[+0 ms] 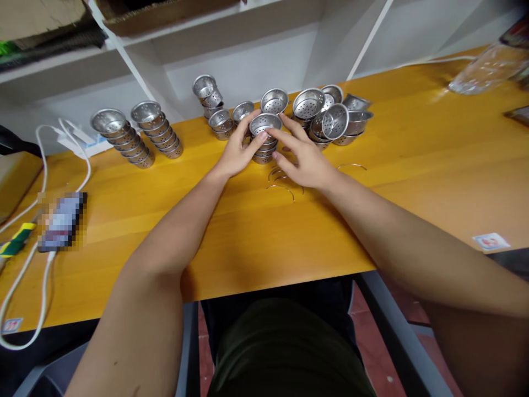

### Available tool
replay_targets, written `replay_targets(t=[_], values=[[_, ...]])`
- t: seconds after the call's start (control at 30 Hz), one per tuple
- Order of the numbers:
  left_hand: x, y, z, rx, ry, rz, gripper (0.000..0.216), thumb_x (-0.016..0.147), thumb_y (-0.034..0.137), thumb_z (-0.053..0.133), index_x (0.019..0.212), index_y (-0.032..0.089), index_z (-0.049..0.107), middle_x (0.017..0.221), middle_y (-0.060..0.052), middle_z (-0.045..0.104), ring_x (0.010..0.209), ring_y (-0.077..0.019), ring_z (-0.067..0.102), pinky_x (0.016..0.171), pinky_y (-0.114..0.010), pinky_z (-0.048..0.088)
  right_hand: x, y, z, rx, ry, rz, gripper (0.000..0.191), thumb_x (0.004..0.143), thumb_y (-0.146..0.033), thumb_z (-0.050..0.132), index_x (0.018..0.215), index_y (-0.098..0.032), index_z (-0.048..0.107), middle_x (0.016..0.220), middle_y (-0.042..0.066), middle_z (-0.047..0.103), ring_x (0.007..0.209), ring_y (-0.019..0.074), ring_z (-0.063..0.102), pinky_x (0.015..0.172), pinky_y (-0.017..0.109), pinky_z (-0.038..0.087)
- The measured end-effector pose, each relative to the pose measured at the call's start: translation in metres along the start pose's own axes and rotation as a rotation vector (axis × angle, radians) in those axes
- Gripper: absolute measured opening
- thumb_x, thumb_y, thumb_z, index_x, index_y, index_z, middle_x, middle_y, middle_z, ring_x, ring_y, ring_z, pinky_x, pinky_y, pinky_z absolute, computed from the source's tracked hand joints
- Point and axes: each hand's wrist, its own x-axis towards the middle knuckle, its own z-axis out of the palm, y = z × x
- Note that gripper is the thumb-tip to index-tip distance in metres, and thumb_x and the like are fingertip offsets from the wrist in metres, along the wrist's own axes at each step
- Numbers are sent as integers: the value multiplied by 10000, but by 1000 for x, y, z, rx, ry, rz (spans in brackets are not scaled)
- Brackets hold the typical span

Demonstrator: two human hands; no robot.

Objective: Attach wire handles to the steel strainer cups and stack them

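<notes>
A short stack of perforated steel strainer cups [264,120] stands upright on the table between my hands. My left hand [238,150] is closed on the top cup's left side, its thumb over the near rim. From the right, my right hand [306,157] curls around the same cup, with fingers at the back and front of its rim and the lowest digit beside the stack. Thin curved wire pieces [281,186] lie just in front of the stack, partly behind my right hand. Another wire piece [352,165] lies farther right.
Two taller leaning cup stacks [124,138] [159,129] stand left. More cups [208,94] line the back, and a jumbled cluster [330,118] sits right. A phone [61,220] with a white cable [45,292] lies left. A clear bottle [487,71] lies back right.
</notes>
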Motion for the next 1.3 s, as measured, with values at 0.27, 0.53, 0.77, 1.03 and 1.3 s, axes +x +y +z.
replay_targets(t=[0.27,0.53,0.77,1.03,1.3], values=[[8,7,-46,115,263,-33,986,911,1185,850,1494,391,884,1758,-106,812,1873,-473,578,1674,-692,366,-2,4,8,20,1,8,1179,1209,-832,716,2156,-345,210,2161,162,355,2024,533,322,1629,817,408],[1,-64,-116,421,367,-137,813,900,745,1177,1500,309,844,1890,-123,711,1988,-506,368,1703,-828,105,-5,-3,7,36,145,91,326,1221,-582,704,1317,-293,821,1274,188,867,1217,452,847,1208,706,725],[-4,-40,-93,675,399,-271,259,1046,189,1027,1236,230,856,1458,-175,857,1594,-419,776,1549,-673,532,-7,-2,20,161,53,-59,245,1168,-440,741,1312,-284,864,1349,137,957,1273,406,918,1177,604,745],[0,-43,-98,556,480,-180,447,965,266,1145,995,260,699,1190,-79,787,1376,-355,795,1478,-672,613,-6,6,24,135,-5,-70,375,1158,-432,755,1482,-298,887,1625,154,912,1541,443,868,1388,729,678],[13,26,-73,502,493,52,494,1089,680,1055,1163,307,740,1700,-125,714,1849,-408,590,1574,-653,572,-6,14,20,177,49,-82,341,1176,-514,812,1432,-308,902,1542,167,916,1475,463,879,1358,736,691]])
